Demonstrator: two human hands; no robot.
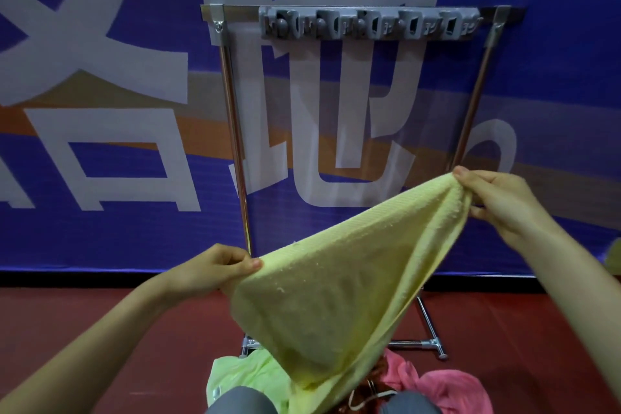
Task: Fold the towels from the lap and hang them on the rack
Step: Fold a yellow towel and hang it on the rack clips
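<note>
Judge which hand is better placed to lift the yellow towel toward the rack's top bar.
Right, probably. The right hand pinches its corner of the yellow towel higher up, nearer the rack's top bar; the left hand holds its corner lower.

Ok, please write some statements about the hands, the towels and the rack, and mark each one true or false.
1. The left hand and the right hand both hold the yellow towel. True.
2. The left hand is higher than the right hand. False: the right hand is higher.
3. A towel already hangs on the rack. False: no towel hangs on it.
4. A pink towel lies below the yellow towel. True.
5. The green towel lies to the right of the pink towel. False: it lies to the left.
</note>
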